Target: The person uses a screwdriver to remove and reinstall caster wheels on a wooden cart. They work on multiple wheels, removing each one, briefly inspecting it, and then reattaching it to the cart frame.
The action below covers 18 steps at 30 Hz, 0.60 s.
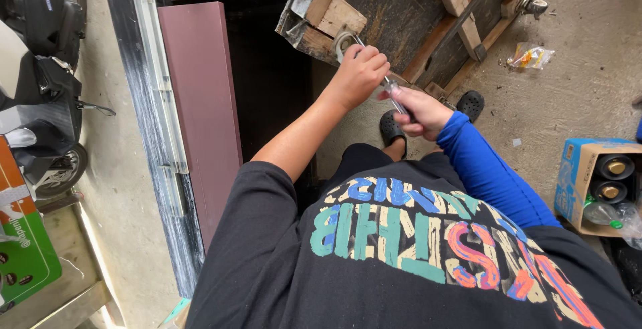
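Wrench [391, 91]: metal, its ring end on a fitting at the corner of the overturned wooden frame [401, 15], just above my hands. Left hand [361, 73] closed over the shaft near the head; right hand [420, 112] clenched on the handle end. I judge the fitting not yet freed. Room: dark cabinet [200, 101] close left, open concrete floor [575, 81] right.

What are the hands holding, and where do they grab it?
Both hands hold one metal wrench. The right hand grips its handle end; the left hand wraps the shaft, close to the ring head on the wooden pallet.
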{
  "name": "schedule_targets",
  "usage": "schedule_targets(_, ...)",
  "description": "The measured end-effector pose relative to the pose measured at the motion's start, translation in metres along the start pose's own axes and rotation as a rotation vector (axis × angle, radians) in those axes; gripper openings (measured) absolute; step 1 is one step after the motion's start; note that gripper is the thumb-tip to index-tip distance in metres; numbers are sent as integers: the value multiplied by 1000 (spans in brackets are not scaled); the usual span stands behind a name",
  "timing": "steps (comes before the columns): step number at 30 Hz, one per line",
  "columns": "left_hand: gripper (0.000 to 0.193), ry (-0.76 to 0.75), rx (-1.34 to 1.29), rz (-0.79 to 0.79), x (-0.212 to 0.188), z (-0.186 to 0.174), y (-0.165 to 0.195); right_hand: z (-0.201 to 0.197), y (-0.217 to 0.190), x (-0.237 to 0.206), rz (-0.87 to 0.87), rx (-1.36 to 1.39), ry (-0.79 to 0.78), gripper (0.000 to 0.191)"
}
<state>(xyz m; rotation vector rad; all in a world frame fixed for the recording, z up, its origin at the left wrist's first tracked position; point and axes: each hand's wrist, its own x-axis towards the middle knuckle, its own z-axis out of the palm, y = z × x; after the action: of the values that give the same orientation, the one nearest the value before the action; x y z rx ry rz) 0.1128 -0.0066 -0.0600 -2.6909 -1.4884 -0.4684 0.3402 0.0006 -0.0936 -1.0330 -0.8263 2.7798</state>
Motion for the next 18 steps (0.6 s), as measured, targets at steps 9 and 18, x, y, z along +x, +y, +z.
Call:
schedule_targets(9, 9, -6, 15, -1, 0, -2, 2, 23, -6, -3, -148, -591, 378, 45)
schedule_targets(18, 8, 51, -1, -38, 2, -10, 8, 2, -1, -13, 73, 386, -79, 44)
